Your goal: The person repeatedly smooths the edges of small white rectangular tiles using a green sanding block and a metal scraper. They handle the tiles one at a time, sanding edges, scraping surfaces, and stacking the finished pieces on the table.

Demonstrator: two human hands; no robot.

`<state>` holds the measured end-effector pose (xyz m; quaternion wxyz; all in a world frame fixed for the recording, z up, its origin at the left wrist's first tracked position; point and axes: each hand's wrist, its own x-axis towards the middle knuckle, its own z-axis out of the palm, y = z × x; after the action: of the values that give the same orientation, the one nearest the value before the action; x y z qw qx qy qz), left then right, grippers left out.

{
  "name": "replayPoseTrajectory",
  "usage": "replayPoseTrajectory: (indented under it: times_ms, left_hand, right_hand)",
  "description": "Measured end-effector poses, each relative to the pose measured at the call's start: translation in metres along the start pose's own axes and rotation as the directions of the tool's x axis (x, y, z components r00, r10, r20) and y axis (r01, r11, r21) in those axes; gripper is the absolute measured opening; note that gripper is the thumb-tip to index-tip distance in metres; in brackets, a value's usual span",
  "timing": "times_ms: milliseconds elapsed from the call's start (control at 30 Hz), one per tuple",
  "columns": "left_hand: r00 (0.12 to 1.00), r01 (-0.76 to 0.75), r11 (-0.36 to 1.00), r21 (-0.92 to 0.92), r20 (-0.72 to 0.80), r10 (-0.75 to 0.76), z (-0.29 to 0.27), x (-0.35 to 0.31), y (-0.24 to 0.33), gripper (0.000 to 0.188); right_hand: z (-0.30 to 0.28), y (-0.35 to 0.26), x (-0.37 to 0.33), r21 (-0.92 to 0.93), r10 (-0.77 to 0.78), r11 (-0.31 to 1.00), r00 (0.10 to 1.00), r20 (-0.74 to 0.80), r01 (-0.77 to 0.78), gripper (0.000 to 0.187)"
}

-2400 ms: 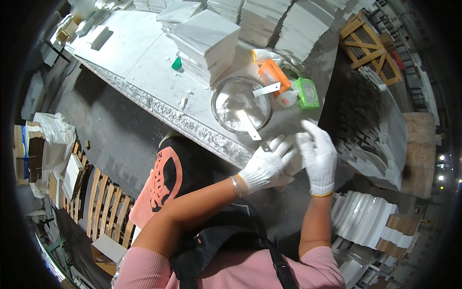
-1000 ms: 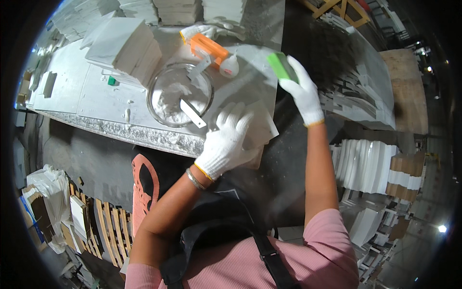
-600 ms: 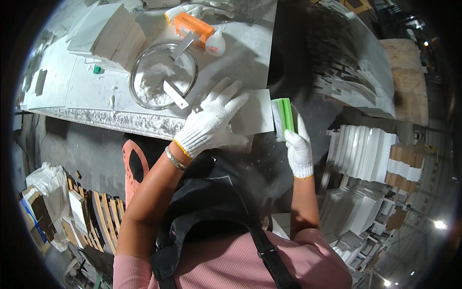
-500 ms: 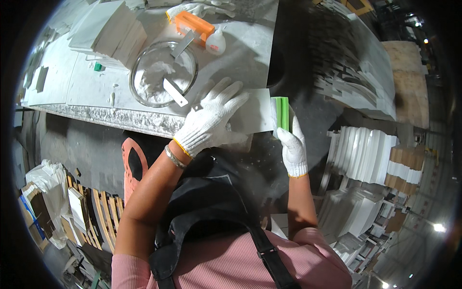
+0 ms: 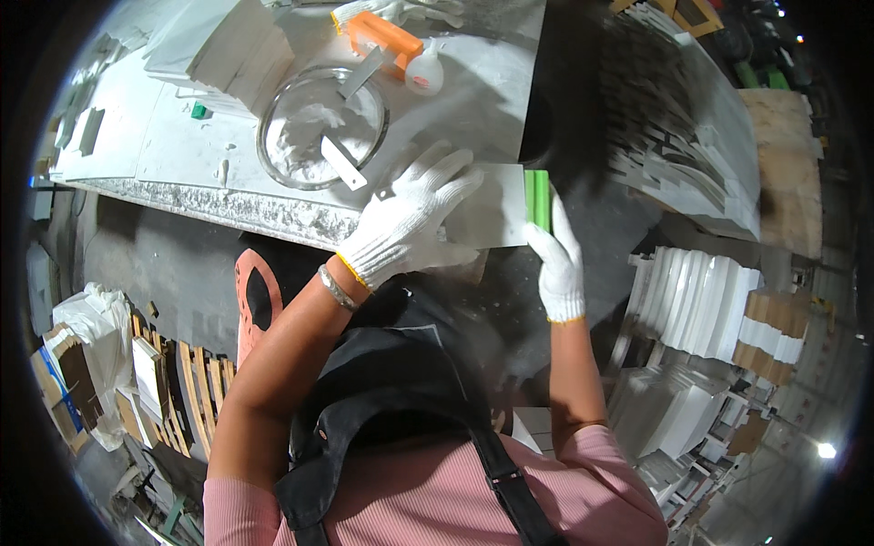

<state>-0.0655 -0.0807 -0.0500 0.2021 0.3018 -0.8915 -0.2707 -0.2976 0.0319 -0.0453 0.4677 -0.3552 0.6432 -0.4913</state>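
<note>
My left hand (image 5: pixel 414 209), in a white knitted glove with a yellow cuff edge, lies with fingers spread on a flat white panel (image 5: pixel 499 214). The panel sticks out past the right end of the work table. My right hand (image 5: pixel 557 255), gloved the same way, grips a bright green ridged block (image 5: pixel 538 200). That block stands against the panel's right edge; its side facing the panel is hidden. Beyond my left hand, a clear round bowl (image 5: pixel 273 171) holds white powdery paste (image 5: pixel 309 132). A pale scraper (image 5: pixel 343 162) and a metal scraper (image 5: pixel 361 73) rest on the bowl.
Behind the bowl are an orange block (image 5: pixel 387 41), a white squeeze bottle (image 5: pixel 424 73) and a loose glove (image 5: pixel 401 11). Stacked white panels (image 5: pixel 218 55) stand on the table (image 5: pixel 173 136) at left. More stacks (image 5: pixel 692 305) stand at right, wooden slats (image 5: pixel 196 391) at lower left.
The whole view has shifted slightly. My right hand has slid the green block a little away from me along the panel's edge and turned it slightly. My left hand stays on the panel.
</note>
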Motion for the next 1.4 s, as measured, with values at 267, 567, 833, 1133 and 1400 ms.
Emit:
replayPoseTrajectory:
  times_ms: [267,567,833,1133,1400]
  left_hand:
    - [1.0,-0.007,1.0,-0.011,-0.021,0.007,-0.001,0.0,0.0,0.088]
    - [1.0,-0.008,1.0,-0.007,-0.018,0.008,0.001,-0.002,-0.002,0.089]
    - [1.0,0.008,1.0,0.005,-0.015,-0.008,0.001,-0.005,-0.004,0.089]
    - [1.0,-0.007,1.0,0.0,-0.028,0.007,0.0,-0.003,-0.005,0.086]
    - [1.0,-0.021,1.0,-0.009,-0.019,0.021,0.002,0.001,-0.002,0.086]
  right_hand:
    - [0.002,-0.001,-0.001,-0.139,-0.099,0.986,0.993,-0.061,0.09,0.068]
    - [0.001,-0.003,-0.018,-0.178,-0.121,0.978,0.992,-0.034,0.113,0.065]
    - [-0.003,-0.003,-0.027,-0.296,-0.313,0.899,0.946,0.081,0.323,0.068]
    - [-0.005,0.0,-0.022,-0.165,-0.214,0.963,0.977,0.025,0.215,0.07]
    - [-0.007,0.021,0.014,0.108,-0.063,0.992,0.998,-0.027,0.065,0.061]
